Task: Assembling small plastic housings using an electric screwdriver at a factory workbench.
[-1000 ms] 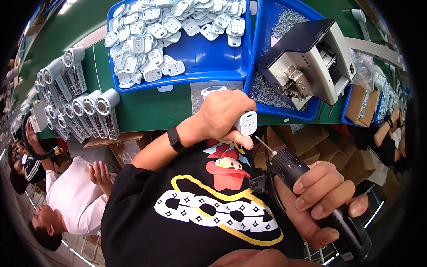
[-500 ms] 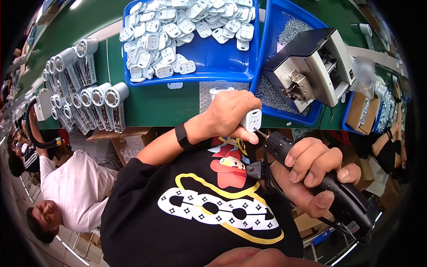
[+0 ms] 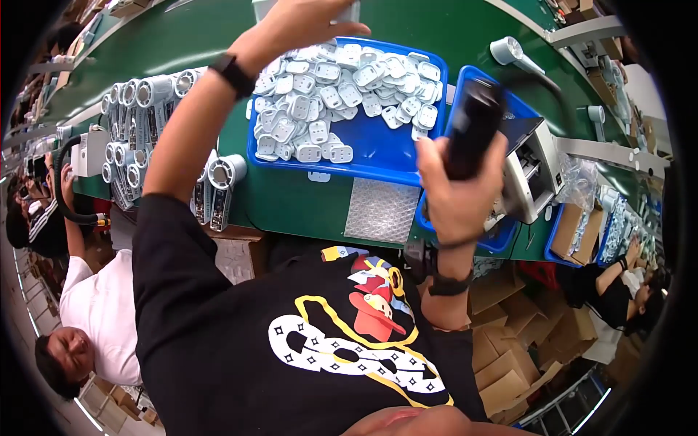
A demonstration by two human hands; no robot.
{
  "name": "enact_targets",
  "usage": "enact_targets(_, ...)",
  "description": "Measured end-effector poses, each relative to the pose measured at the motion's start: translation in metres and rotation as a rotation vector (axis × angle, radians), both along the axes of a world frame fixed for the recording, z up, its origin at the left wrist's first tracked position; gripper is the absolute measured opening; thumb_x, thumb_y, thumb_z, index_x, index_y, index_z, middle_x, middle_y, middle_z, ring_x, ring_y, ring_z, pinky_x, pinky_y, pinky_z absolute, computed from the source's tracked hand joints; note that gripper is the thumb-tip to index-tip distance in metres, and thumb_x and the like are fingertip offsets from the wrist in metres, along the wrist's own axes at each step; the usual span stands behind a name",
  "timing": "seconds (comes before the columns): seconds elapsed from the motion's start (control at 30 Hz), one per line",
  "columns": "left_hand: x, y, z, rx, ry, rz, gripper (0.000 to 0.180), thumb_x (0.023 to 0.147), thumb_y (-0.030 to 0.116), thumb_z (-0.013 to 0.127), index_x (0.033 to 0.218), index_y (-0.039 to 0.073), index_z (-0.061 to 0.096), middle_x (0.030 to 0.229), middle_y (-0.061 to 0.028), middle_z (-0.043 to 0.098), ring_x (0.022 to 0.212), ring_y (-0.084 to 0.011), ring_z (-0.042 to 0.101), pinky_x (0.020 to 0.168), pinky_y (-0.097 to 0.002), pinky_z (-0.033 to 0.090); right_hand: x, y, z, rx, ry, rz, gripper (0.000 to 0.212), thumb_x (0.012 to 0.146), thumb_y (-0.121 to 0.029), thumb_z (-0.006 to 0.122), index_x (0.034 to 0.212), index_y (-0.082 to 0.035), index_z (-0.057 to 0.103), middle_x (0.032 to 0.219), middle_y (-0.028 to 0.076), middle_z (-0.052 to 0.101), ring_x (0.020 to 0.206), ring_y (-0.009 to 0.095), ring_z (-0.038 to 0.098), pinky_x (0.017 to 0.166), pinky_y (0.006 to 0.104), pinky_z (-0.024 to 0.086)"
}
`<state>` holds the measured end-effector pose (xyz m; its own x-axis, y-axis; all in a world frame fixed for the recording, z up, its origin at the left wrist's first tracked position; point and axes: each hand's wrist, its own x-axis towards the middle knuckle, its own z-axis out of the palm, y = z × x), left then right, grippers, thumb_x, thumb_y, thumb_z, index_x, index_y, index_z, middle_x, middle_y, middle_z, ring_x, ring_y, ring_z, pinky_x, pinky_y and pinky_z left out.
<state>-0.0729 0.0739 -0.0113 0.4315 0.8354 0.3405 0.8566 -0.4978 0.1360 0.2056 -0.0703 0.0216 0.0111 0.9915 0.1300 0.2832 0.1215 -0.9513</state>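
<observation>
My left hand (image 3: 309, 22) is stretched to the upper edge, closed around a pale plastic device (image 3: 350, 13); its fingers and most of the device are cut off or covered. My right hand (image 3: 464, 196) grips a black electric screwdriver (image 3: 472, 127), raised and blurred, its cord trailing off behind. Below my left hand lies a blue tray (image 3: 378, 138) heaped with pale plates (image 3: 309, 109), each with several holes. Beyond the screwdriver sits a screw feeder (image 3: 542, 171) in a second blue tray (image 3: 496, 242).
Rows of pale round-headed devices (image 3: 227, 172) stand on the green table (image 3: 291, 207) at the left. Bubble wrap (image 3: 379, 211) lies at the near edge. Another pale device (image 3: 507, 51) rests at the back right. Cardboard boxes (image 3: 502, 363) are below; a co-worker (image 3: 105, 312) is at the left.
My left hand has carried the pale device from in front of me up and away, over the tray. My right hand has lifted the screwdriver off it and swung it up beside the feeder.
</observation>
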Motion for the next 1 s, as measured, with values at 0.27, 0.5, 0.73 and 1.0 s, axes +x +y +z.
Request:
enact_targets(0.27, -0.085, -0.004, -0.027, 0.538, -0.075, 0.215, 0.044, 0.082, 0.037, 0.076, 0.109, 0.006, 0.063, 0.108, -0.0162, 0.069, 0.1, -0.0371, 0.066, 0.086, -0.0511, 0.051, -0.092, 0.063, -0.082, 0.241, -0.671, 0.41, 0.05, 0.077, -0.014, 0.082, 0.115, -0.006, 0.052, 0.084, 0.02, 0.069, 0.084, 0.042, 0.07, 0.068, 0.048, 0.056)
enact_targets(0.5, -0.041, -0.277, 0.026, -0.329, -0.367, 0.957, 0.068, 0.073, 0.036, 0.086, 0.125, 0.004, 0.057, 0.103, -0.0138, 0.061, 0.087, -0.0292, 0.061, 0.079, -0.0413, 0.049, -0.093, 0.068, -0.075, 0.181, -0.808, 0.359, 0.05, 0.075, -0.012, 0.081, 0.115, -0.007, 0.052, 0.085, 0.02, 0.069, 0.082, 0.043, 0.069, 0.069, 0.0506, 0.056)
enact_targets(0.73, -0.004, -0.369, -0.052, -0.106, 0.168, 0.977, 0.06, 0.075, 0.025, 0.086, 0.124, 0.006, 0.058, 0.109, -0.0123, 0.061, 0.094, -0.024, 0.062, 0.081, -0.0392, 0.05, -0.047, 0.026, -0.018, -0.026, -0.256, 0.421, 0.041, 0.085, -0.007, 0.074, 0.119, -0.005, 0.051, 0.075, 0.008, 0.066, 0.06, 0.017, 0.066, 0.054, 0.0299, 0.052)
enact_targets(1.0, 0.05, -0.304, -0.01, -0.075, -1.265, 0.33, 0.042, 0.089, 0.025, 0.077, 0.118, 0.002, 0.058, 0.105, -0.0084, 0.064, 0.094, -0.0194, 0.062, 0.087, -0.0333, 0.05, 0.009, -0.055, 0.01, -0.491, 0.489, 0.512, 0.05, 0.082, -0.003, 0.079, 0.121, -0.003, 0.047, 0.075, 0.005, 0.063, 0.058, 0.008, 0.057, 0.051, 0.0221, 0.045)
